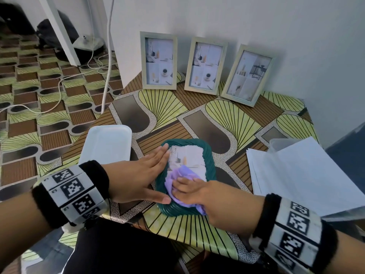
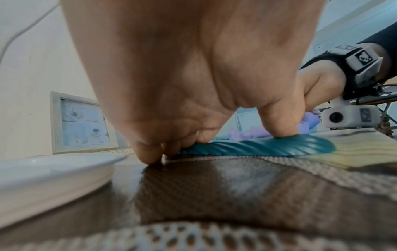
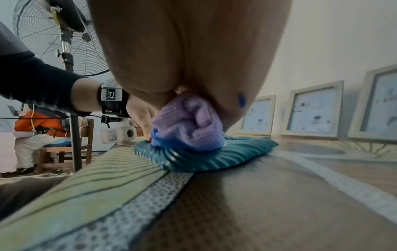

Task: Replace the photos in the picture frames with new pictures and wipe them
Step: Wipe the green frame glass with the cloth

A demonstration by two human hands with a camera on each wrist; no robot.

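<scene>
At the near middle of the patterned table [image 1: 197, 111], the teal frame [image 1: 210, 163] lies flat on its back, glass up, which is what lets a cloth bear down on it without tipping it. The left hand [image 1: 138, 175] lies open across the frame's left edge, fingers straight and spread, thumb pressed on the near rim; in the left wrist view the fingertips [image 2: 150, 158] touch both frame and tabletop. That reads as a brace, so the frame doesn't skate about on the slick cover. The right hand [image 1: 189, 189] grips a bunched purple cloth [image 1: 183, 174], fingers curled over the wad, pushing it onto the lower part of the picture behind the glass. Wiping is under way, then, and the upper part of the glass sits uncovered, likely the next patch.

Along the back, three pale frames [image 1: 158, 61] stand propped against the wall [image 1: 256, 20], out of the working area yet in reach; whether those have been dealt with I can't say. A white tray [image 1: 106, 143] sits just left of the bracing hand, and a stack of white sheets [image 1: 304, 175] waits to the right, probably the supply of new pictures, kept clear of the cloth.
</scene>
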